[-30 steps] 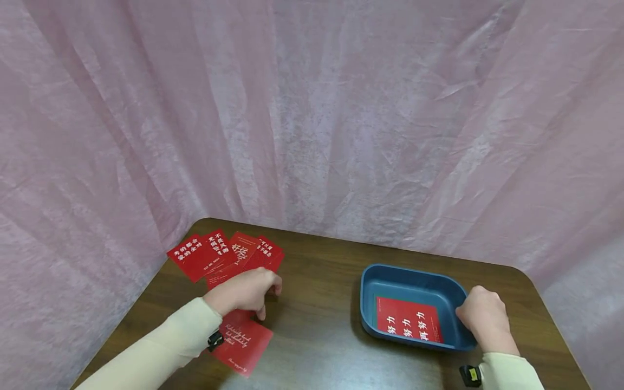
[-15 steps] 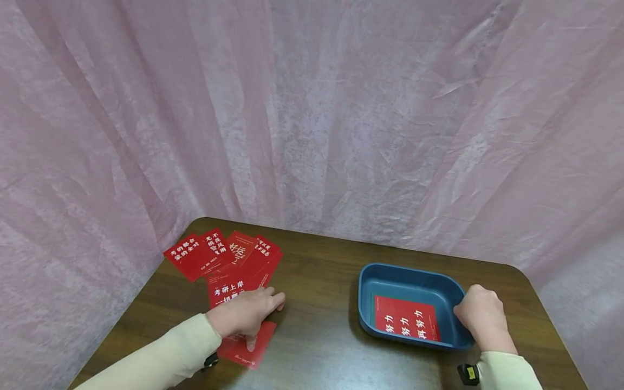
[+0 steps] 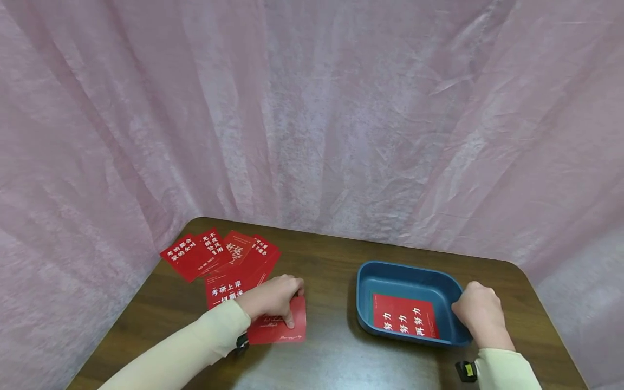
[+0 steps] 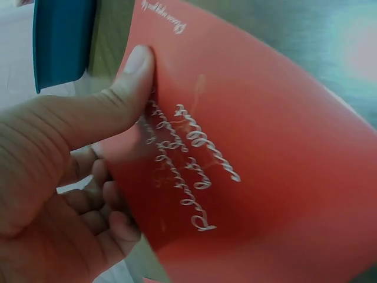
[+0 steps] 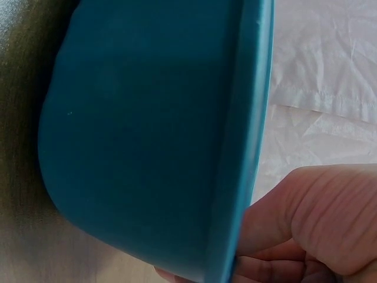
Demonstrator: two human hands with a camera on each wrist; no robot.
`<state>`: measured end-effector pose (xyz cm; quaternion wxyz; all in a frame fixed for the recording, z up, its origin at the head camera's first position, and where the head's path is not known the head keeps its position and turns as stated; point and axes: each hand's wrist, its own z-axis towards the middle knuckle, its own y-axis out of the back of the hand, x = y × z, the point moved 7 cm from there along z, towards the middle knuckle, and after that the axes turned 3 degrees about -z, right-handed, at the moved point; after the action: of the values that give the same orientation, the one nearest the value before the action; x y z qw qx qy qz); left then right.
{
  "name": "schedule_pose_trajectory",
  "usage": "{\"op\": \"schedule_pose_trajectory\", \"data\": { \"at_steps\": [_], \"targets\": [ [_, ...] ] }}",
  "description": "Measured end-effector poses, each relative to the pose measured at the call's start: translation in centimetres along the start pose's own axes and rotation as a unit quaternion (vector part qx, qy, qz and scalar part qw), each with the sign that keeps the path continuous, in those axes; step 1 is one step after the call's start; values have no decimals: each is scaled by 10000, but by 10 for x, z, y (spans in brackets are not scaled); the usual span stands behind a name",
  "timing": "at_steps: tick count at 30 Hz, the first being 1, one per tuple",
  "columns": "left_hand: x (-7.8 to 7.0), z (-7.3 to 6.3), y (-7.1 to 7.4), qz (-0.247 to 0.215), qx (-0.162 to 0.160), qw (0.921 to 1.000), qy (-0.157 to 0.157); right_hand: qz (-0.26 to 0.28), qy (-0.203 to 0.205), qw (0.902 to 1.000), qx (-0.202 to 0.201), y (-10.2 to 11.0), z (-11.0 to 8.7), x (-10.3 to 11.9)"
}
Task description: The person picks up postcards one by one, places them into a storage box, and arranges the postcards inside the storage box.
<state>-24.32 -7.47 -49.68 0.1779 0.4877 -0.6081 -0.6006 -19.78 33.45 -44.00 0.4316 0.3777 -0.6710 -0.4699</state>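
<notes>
My left hand (image 3: 277, 297) pinches a red card (image 3: 285, 335) with white script lettering, thumb on its printed face and fingers behind it. In the left wrist view the card (image 4: 265, 153) is slightly bowed and fills much of the frame. At the right, my right hand (image 3: 482, 315) grips the right-hand rim of a blue tray (image 3: 409, 269). The right wrist view has the thumb and fingers around the rim of the tray (image 5: 141, 130). Inside the tray lies a red card (image 3: 405, 314) with white Chinese characters.
Several more red cards overlap on the left of the wooden table (image 3: 322, 271), among them one (image 3: 226, 287) partly behind my left hand. A pink curtain (image 3: 312, 135) hangs beyond the table's back edge.
My left hand first came down onto the script card, then took it between thumb and fingers and moved it right, turning it. The right hand stays on the tray.
</notes>
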Motion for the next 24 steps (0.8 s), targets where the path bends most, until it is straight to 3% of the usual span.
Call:
{"op": "schedule_pose_trajectory", "data": {
  "at_steps": [7, 11, 16, 20, 22, 24],
  "targets": [
    [-8, 11, 9, 530, -569, 9968, -201, 25, -5, 10000, 25, 0, 0, 2],
    [-6, 13, 9, 641, -657, 9958, -14, 16, 13, 10000, 6, 0, -1, 2],
    [2, 13, 5, 186, -314, 9981, 493, 2, 9, 10000, 6, 2, -1, 2],
    [3, 12, 6, -298, 72, 9980, 556, -12, 2, 10000, 7, 1, -1, 1],
    [5, 13, 10, -426, -73, 9979, 480, -26, 11, 10000, -2, 1, -1, 1],
    [8, 12, 16, -473, -424, 9970, 444, -42, 17, 10000, -11, 1, -1, 1]
  ]
}}
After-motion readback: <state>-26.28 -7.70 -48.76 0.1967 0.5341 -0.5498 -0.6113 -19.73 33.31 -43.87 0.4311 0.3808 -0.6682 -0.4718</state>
